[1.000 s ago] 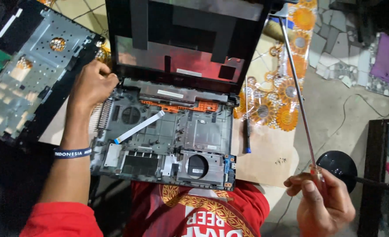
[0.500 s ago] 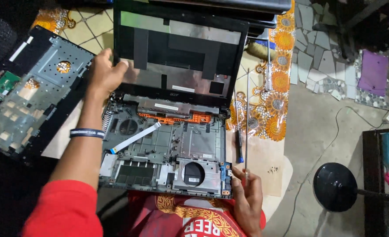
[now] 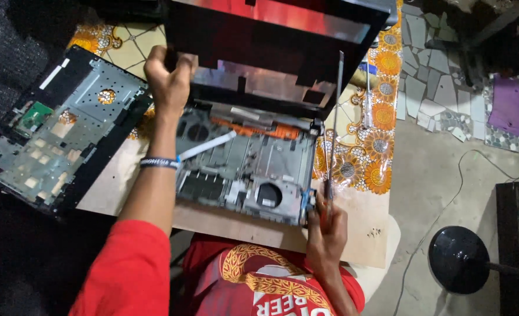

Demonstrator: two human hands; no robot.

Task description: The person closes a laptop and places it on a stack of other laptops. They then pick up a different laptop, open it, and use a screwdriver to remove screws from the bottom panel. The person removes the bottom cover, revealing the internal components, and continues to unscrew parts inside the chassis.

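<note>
Head view, dim overall. Light falls from above onto the centre; the opened laptop base (image 3: 245,169) and board tabletop (image 3: 353,222) are the brightest areas. Left side and top right corner sink to near black. Laptop screen (image 3: 277,35) shows a reddish glare, washed out. Slight motion blur throughout; fine detail soft. Colours oversaturated, red sleeve (image 3: 125,269) clipped. Mild wide-angle bending at edges.

left hand (image 3: 169,79) stretched forward gripping, right hand (image 3: 325,234) fisted close.
</note>
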